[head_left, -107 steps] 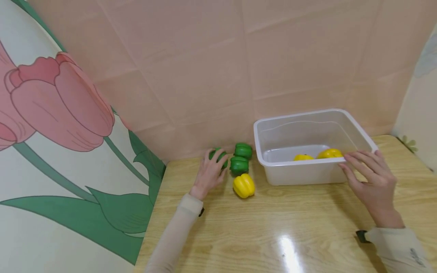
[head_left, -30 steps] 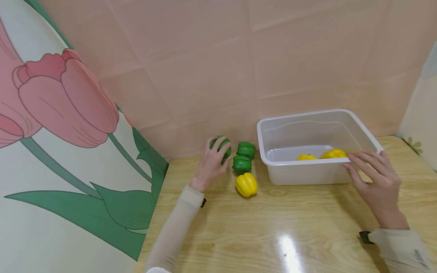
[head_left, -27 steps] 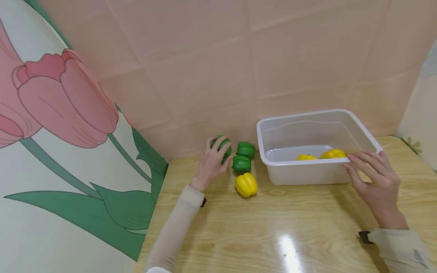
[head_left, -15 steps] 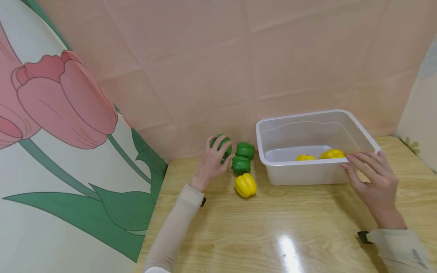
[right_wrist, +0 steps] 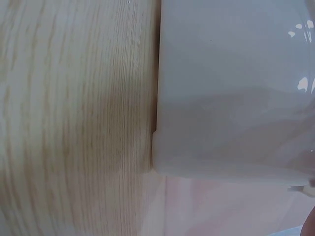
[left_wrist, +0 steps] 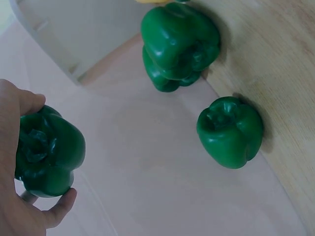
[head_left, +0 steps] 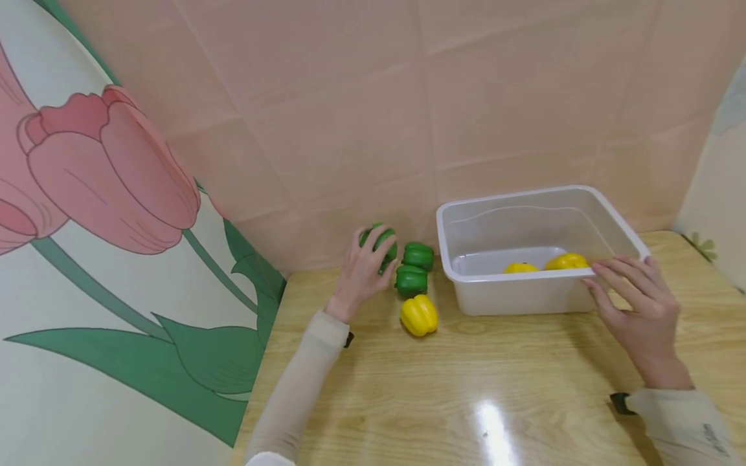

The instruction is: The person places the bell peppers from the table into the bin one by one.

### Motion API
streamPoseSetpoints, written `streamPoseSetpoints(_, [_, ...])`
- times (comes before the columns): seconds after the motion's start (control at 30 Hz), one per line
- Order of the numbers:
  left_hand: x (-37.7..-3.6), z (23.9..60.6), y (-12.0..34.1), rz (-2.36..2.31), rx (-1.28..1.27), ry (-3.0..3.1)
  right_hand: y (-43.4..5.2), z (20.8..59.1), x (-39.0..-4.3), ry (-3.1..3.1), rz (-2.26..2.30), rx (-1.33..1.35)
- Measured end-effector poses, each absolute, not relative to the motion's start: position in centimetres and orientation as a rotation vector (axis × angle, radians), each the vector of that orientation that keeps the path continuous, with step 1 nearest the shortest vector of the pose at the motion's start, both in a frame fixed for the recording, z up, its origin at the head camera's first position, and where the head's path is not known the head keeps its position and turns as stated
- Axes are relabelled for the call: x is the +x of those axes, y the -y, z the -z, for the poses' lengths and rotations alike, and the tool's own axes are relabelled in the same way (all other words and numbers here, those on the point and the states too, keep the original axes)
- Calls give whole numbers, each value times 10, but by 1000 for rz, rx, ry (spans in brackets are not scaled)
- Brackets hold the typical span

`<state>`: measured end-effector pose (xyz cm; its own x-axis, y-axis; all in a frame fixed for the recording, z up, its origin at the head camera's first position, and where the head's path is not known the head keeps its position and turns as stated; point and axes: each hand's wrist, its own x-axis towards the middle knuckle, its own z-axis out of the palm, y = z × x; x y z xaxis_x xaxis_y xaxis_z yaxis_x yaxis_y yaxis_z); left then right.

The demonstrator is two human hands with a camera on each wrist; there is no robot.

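Above table (head_left: 408,395), left grip (head_left: 362,272) round green pepper (left_wrist: 56,150)

The left hand (left_wrist: 15,201) grips a green pepper (left_wrist: 54,152), apart from other peppers (left_wrist: 179,37).

You see solid green peppers (head_left: 411,281), solid yellow peppers (head_left: 418,315) and a whitish bin (head_left: 524,296) on a tan, wood-grained table (head_left: 466,382). Your sleeves (head_left: 294,395) are beige, the backdrop (head_left: 350,116) dusty pink, the white wall (head_left: 99,285) patterned with pink tulips (head_left: 105,175) and green leaves (head_left: 215,356).
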<state>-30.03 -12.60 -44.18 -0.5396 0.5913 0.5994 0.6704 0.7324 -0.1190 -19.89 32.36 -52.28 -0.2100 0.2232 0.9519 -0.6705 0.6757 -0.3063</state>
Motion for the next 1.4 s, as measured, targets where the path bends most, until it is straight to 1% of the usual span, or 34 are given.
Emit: streamPoseSetpoints(1.4, [-310, 410, 106, 102, -969, 2263, -323, 522, -200, 1582, -835, 370])
